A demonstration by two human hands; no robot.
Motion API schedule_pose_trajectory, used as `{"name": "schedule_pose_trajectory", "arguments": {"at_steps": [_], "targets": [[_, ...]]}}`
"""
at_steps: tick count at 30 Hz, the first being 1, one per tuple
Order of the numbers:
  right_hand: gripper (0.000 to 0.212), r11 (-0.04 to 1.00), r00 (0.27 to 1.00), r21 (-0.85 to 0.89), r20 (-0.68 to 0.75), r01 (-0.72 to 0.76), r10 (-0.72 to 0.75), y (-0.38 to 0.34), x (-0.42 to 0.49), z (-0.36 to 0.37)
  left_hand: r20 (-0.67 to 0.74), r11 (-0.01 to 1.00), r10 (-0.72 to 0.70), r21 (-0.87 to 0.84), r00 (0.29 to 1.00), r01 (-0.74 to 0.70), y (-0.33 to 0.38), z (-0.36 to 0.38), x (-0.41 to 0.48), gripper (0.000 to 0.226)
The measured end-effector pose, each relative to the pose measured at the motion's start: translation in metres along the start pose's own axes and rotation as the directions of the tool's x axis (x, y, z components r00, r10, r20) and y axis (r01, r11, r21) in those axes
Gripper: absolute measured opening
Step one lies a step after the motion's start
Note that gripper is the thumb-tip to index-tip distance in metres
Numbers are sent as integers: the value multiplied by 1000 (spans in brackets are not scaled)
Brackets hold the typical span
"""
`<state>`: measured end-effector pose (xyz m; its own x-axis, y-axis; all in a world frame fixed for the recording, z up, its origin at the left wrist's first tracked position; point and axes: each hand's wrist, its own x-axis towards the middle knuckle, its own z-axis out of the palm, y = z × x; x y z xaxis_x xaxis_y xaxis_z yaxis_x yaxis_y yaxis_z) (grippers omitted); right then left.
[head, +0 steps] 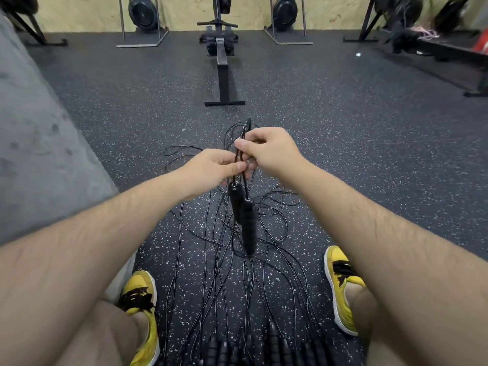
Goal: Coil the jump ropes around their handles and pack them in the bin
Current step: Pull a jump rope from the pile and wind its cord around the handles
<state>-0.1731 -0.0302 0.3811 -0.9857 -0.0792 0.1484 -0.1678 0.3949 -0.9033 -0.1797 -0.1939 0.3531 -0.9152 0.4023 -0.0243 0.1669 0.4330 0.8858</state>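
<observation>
Between our pinching left hand (211, 167) and right hand (268, 149), thin black jump-rope cord (237, 157), ribbed black foam handles (249, 228) dangling below.

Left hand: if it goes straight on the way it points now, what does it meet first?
Probably the right hand, just ahead of the left hand; both pinch the same rope above its handles. Depth between them is unclear.

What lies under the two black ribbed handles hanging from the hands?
The left hand and right hand pinch the cord of the black ribbed handles. Beneath them, a tangle of thin black rope cords spreads over the dark speckled rubber floor; the handles hide strands directly behind.
</observation>
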Motion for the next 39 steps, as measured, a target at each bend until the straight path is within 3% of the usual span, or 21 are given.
{"name": "schedule_pose_trajectory", "arguments": {"at_steps": [8,12,18,20,26,30,32,34,36,39], "targets": [[12,991,999,127,-16,-45,47,8,1,-13,-58,1000,17,-4,998,-17,4,5,5,13],[9,984,990,137,98,-116,103,11,-3,-16,-146,999,26,26,989,-22,10,-2,6,19],[9,989,986,70,108,-132,124,8,-4,-13,-65,1000,-5,2,998,6,2,-1,2,18],[12,988,988,68,74,-139,134,6,-4,-11,-63,1000,-9,4,998,9,4,1,0,18],[9,959,991,270,-82,-82,108,-2,2,-7,-61,999,-5,40,998,7,3,5,-1,22],[7,962,987,250,-85,-111,136,2,1,-11,-142,997,15,75,990,-4,7,4,2,31],[17,982,988,113,-2,-150,151,8,-1,-15,-182,998,35,59,983,-25,14,0,4,28],[24,987,970,-29,183,-156,159,16,-5,-17,-205,999,51,-8,978,-54,22,-3,5,24],[42,989,925,-20,354,-144,141,23,-12,-15,-215,993,49,-95,975,-71,29,-4,5,19],[53,985,911,83,397,-154,109,28,-18,-7,-216,971,33,-224,976,-82,33,-7,7,19]]}}
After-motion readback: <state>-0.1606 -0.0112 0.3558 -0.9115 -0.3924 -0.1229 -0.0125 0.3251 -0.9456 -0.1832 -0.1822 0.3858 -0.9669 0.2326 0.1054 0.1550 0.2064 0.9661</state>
